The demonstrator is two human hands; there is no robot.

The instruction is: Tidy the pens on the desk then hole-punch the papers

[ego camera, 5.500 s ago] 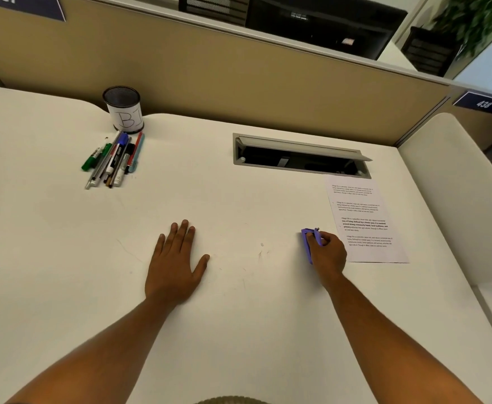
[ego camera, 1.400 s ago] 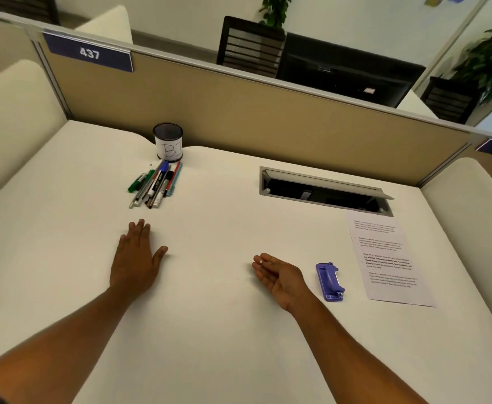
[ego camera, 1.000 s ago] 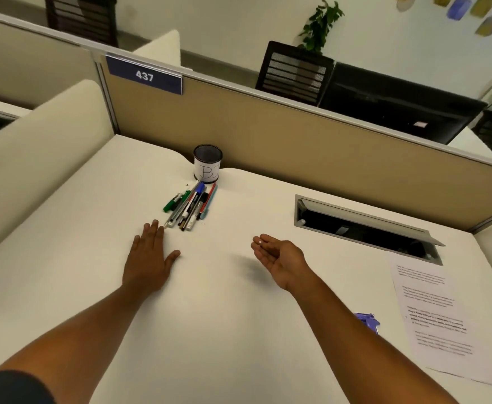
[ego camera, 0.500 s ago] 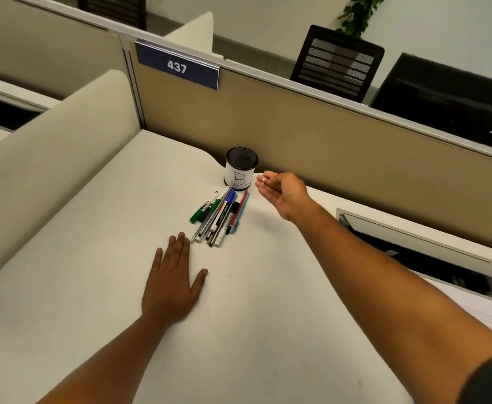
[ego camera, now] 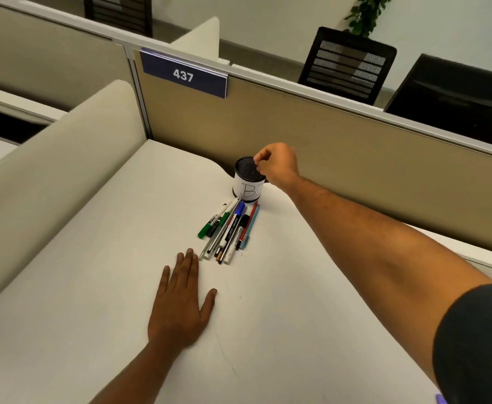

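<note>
A black mesh pen cup (ego camera: pixel 248 186) with a white label marked "B" stands near the back partition. Several pens and markers (ego camera: pixel 228 228) lie in a bundle on the desk just in front of it. My right hand (ego camera: pixel 277 166) reaches over the cup, with fingertips curled and pinched on its far right rim. My left hand (ego camera: pixel 182 304) lies flat on the desk (ego camera: pixel 93 287), fingers spread, just short of the pens' near ends. A sliver of the purple hole punch (ego camera: pixel 440 399) shows at the bottom right edge. The papers are out of view.
A tan partition (ego camera: pixel 341 158) with a "437" sign (ego camera: pixel 183 74) runs along the back of the desk. A cream side divider (ego camera: pixel 52 158) closes off the left. Black chairs and a plant stand beyond the partition.
The view swung left, away from the paper and hole punch. My right hand left the punch, crossed the desk and closed its fingers on the cup's rim. My left hand stayed flat.
</note>
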